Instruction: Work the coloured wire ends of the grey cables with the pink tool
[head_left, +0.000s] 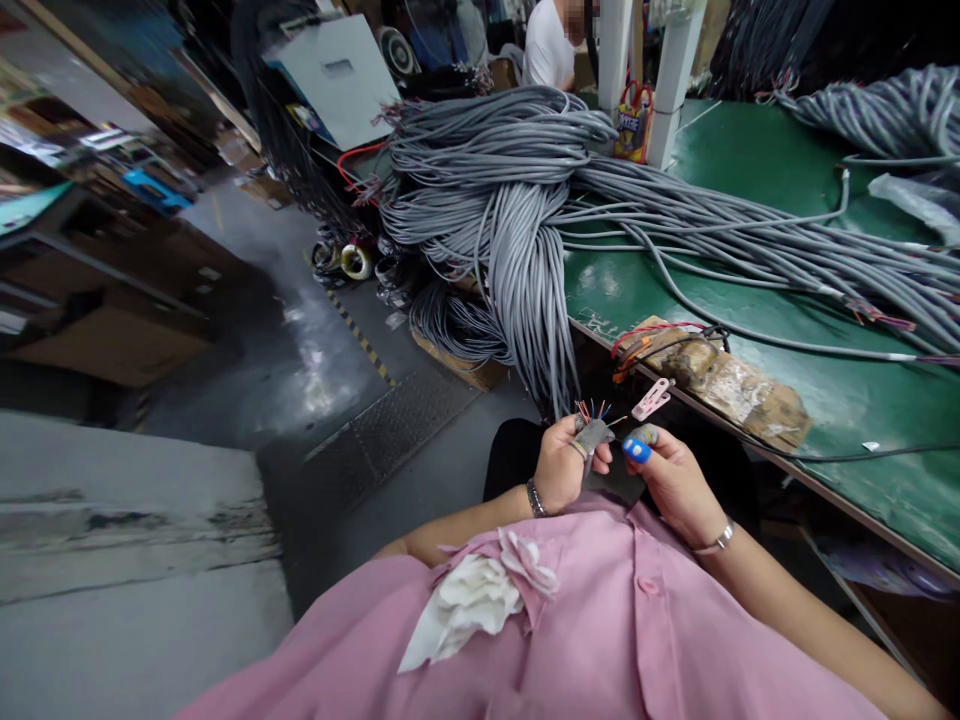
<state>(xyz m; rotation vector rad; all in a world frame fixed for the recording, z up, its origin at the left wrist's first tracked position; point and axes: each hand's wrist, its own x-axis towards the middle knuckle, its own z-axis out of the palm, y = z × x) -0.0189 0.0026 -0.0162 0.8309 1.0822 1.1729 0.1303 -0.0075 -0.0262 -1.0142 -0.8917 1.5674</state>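
Observation:
Near the table's front edge, my left hand (564, 462) is closed round a cable end, its thumb in a grey cover. Thin coloured wires (592, 409) fan out above those fingers. My right hand (675, 480) is just to the right, thumb and forefinger pressed together, with a blue cover on one fingertip; one thin wire points toward it, but what is in the pinch is too small to make out. A pink clip (651, 399) is just above the right hand. Grey cables (529, 270) hang down over the table edge toward my left hand.
The green table (757, 390) bears a taped wooden block (727, 385) at its edge and long grey cables. Behind are a white machine (341, 80), white posts and a person (550, 45) in a white shirt. A grey surface (135, 540) lies at the lower left.

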